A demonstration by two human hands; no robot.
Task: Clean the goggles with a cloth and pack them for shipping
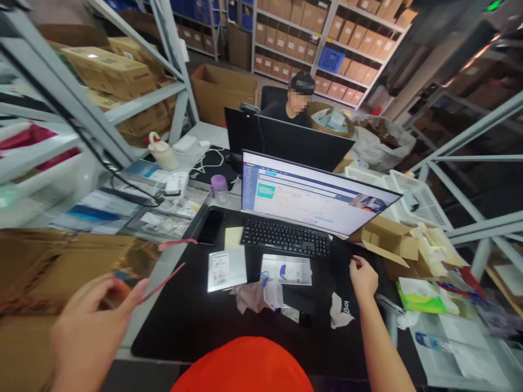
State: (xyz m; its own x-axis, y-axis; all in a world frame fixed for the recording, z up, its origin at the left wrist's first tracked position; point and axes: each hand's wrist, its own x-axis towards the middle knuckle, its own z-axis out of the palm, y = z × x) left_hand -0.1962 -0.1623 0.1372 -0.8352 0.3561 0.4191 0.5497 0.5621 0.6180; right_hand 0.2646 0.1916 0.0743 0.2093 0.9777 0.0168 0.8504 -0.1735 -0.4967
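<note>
At the lower left, my left hand (96, 321) is closed on a pair of eyeglasses (165, 282). Their two thin pink-red temples point away to the right; the front is partly hidden by my fingers and blurred. My right hand (364, 279) is over the right side of the black desk mat (180, 321), its fingers curled together; whatever they may hold is hidden. Between my hands lie an open white box (300, 270) with a blue mark, a white printed packet (227, 270), a greyish cloth (248, 298) and a small clear plastic container (273, 295).
Behind these are a black keyboard (286, 238), a phone (211, 226) and a lit monitor (302, 193). A crumpled tissue (340, 312) lies near my right forearm. An open cardboard box (386, 239) stands at right. Another person (286, 111) sits beyond the monitors. Metal rack posts flank the desk.
</note>
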